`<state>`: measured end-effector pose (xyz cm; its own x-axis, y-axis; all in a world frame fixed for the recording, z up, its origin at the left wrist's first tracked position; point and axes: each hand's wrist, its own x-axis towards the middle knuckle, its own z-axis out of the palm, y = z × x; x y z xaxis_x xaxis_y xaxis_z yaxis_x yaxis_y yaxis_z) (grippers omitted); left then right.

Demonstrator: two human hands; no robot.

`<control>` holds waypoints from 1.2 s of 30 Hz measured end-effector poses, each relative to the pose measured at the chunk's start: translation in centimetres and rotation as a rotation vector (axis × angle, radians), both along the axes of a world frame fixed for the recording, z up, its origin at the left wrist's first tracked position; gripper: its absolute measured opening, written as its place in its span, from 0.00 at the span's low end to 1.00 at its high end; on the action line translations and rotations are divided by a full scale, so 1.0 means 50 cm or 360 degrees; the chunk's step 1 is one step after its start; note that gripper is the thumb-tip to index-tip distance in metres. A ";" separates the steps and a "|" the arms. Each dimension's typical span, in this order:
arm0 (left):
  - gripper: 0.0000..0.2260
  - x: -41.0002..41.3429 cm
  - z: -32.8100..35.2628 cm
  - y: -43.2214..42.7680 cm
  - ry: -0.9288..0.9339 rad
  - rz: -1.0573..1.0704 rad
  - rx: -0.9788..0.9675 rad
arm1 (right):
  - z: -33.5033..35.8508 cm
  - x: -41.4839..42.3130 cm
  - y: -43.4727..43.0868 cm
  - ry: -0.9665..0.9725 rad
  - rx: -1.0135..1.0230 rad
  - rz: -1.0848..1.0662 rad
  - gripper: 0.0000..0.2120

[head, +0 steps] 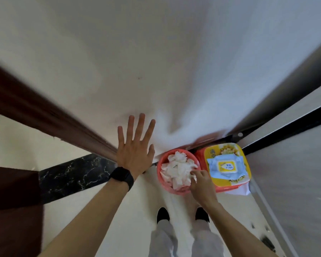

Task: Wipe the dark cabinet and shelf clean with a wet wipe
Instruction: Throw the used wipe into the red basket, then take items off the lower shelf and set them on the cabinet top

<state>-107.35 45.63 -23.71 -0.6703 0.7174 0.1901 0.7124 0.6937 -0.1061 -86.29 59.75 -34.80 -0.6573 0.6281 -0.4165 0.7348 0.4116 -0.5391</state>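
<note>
Mostly my view is filled by a pale wall, blurred and stretched by the wide lens. Along its left side runs a dark brown edge, wood-like, which may be part of the cabinet, though I cannot tell for certain. Below that lies a black marble strip with white veining, set into the light floor. On the right stands a grey panel with a black frame line.

From the bottom of the frame I see two bare forearms reaching forward. My left hand is spread flat with the fingers splayed wide, palm toward the wall; its grip is open and empty. A black watch sits on that wrist.

Down on the floor by the wall stands a red bin, filled with crumpled white wipes. Just beside it, to the right, is a yellow and red box with a pack of wet wipes lying on top; the pack has a yellow lid in a pale blue wrapper.

My right hand hangs over the near right rim of the bin, fingers curled together at the white pile. They look pinched on a wipe there, yet I cannot tell whether that grip truly holds one.

Two black shoes and light trouser legs show beneath.
</note>
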 end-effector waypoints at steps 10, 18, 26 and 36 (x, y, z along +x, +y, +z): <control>0.42 -0.031 -0.082 0.044 0.0079 0.0254 -0.0055 | -0.117 -0.051 0.114 -0.0503 -0.0109 0.0887 0.25; 0.32 0.123 0.105 -0.027 -0.0748 0.0720 -0.0118 | 0.247 -0.110 0.147 0.0111 0.0276 0.1347 0.19; 0.23 0.375 0.275 -0.345 -0.0704 0.1700 0.0506 | 0.593 -0.183 -0.124 0.1005 0.0379 0.2031 0.15; 0.23 0.939 0.449 -0.715 -0.0073 0.2749 0.0651 | 0.727 0.076 -0.697 0.1619 0.0036 0.2943 0.16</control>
